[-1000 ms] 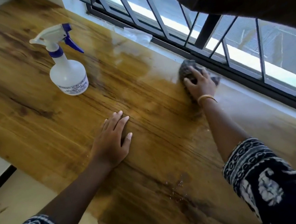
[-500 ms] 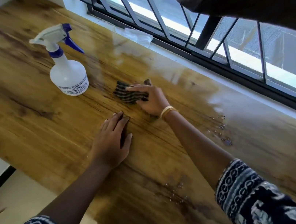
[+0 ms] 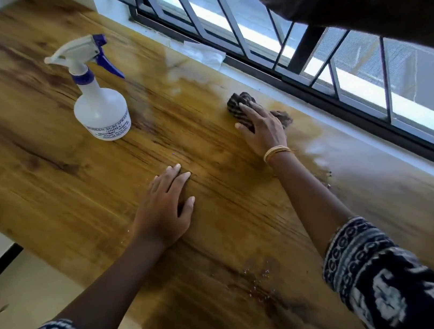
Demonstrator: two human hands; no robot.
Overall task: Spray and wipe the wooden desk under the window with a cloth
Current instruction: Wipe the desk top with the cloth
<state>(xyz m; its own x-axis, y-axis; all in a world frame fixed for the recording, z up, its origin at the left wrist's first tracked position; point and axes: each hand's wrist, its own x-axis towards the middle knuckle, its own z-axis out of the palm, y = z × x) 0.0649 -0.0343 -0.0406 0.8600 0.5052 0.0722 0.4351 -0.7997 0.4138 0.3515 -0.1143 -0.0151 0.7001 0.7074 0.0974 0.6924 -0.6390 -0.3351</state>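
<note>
With the left hand [image 3: 164,208] flat and empty on the wooden table [image 3: 41,168], the right hand [image 3: 262,129] should press its spread fingers [image 3: 244,109] evenly on the dark cloth [image 3: 240,101] near the window edge, overlapping strokes toward the remaining droplets [image 3: 258,279]

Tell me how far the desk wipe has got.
Spraying looks done: the spray bottle stands set down. In hand: the right hand presses the cloth near the window side while the left hand rests flat. Left: droplets near the front edge.

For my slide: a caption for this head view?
Right hand presses cloth on wet wooden desk; left hand rests flat beside spray bottle.
</note>
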